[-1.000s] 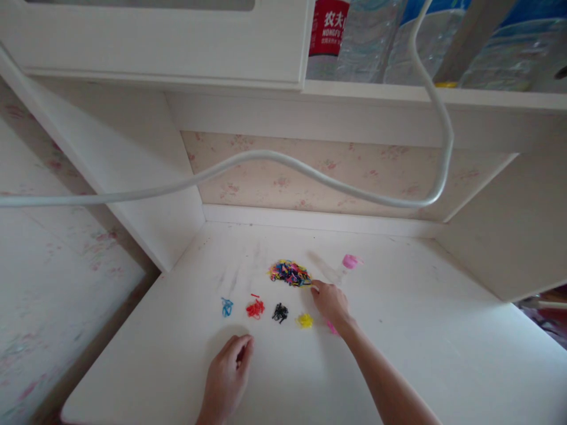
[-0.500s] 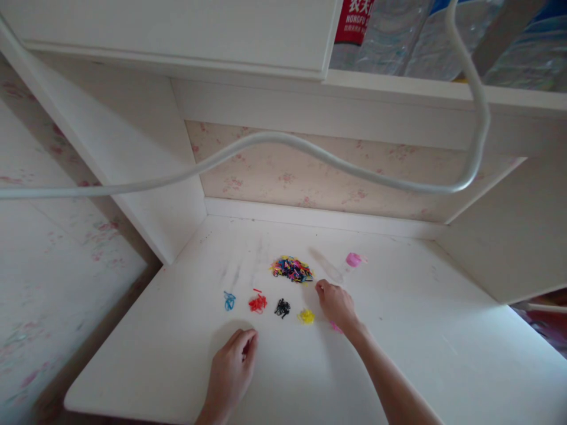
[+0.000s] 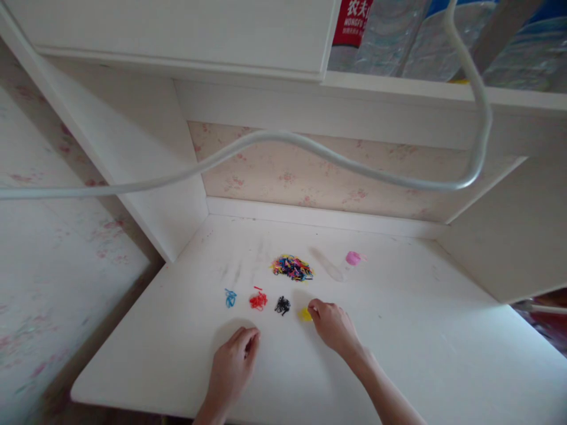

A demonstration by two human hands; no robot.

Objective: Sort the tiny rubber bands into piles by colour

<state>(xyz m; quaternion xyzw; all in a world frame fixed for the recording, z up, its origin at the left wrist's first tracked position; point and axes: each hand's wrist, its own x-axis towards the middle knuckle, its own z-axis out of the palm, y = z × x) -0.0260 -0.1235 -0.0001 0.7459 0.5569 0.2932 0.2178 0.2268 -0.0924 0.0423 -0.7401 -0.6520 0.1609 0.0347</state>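
Observation:
My right hand (image 3: 332, 324) is over the small yellow pile of rubber bands (image 3: 305, 314), fingertips pinched at its right edge; anything between them is too small to see. My left hand (image 3: 234, 360) rests in a loose fist on the near part of the table, with the inside of the fingers hidden. In a row left of the yellow pile lie black rubber bands (image 3: 282, 305), red ones (image 3: 258, 300) and blue ones (image 3: 230, 298). Behind the row is a larger heap of mixed-colour rubber bands (image 3: 292, 268).
A clear container with a pink part (image 3: 353, 258) lies behind my right hand on the white table (image 3: 420, 330). A thick white cable (image 3: 274, 137) crosses the view in front. Overhead is a white cabinet (image 3: 177, 35), with plastic bottles (image 3: 390, 35) on its right.
My right hand has moved from beside the mixed heap toward me, down to the yellow pile. The pink bands near my wrist are now covered. My left hand stays in place.

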